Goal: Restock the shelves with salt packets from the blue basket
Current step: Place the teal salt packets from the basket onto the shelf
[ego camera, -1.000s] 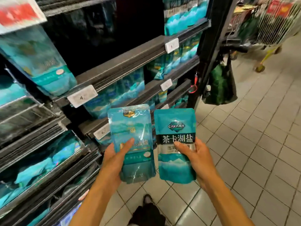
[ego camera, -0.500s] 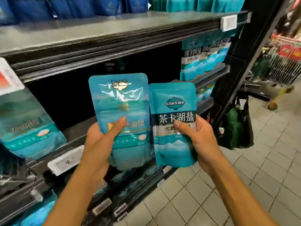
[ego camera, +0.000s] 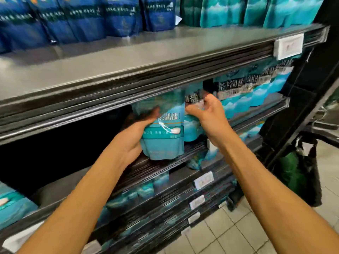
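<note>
My left hand (ego camera: 136,131) grips a glossy teal salt packet (ego camera: 165,138) by its left side, holding it upright at the front edge of the middle shelf (ego camera: 156,167). My right hand (ego camera: 207,110) pinches a second teal salt packet (ego camera: 192,129) with white lettering just to the right, partly under the upper shelf's lip. Both packets stand side by side, their tops hidden by that lip. A row of matching teal packets (ego camera: 256,92) stands on the same shelf further right. The blue basket is out of view.
The grey upper shelf (ego camera: 128,59) carries dark blue packets (ego camera: 82,17) at left and teal ones (ego camera: 247,11) at right. The shelf bay left of my hands is dark. Lower shelves hold more teal packets. A green bag (ego camera: 295,173) hangs at right over the tiled floor (ego camera: 229,235).
Both hands have pushed forward and up, carrying the two packets from in front of the shelves into the middle shelf opening. The camera has moved closer and the view is blurred.
</note>
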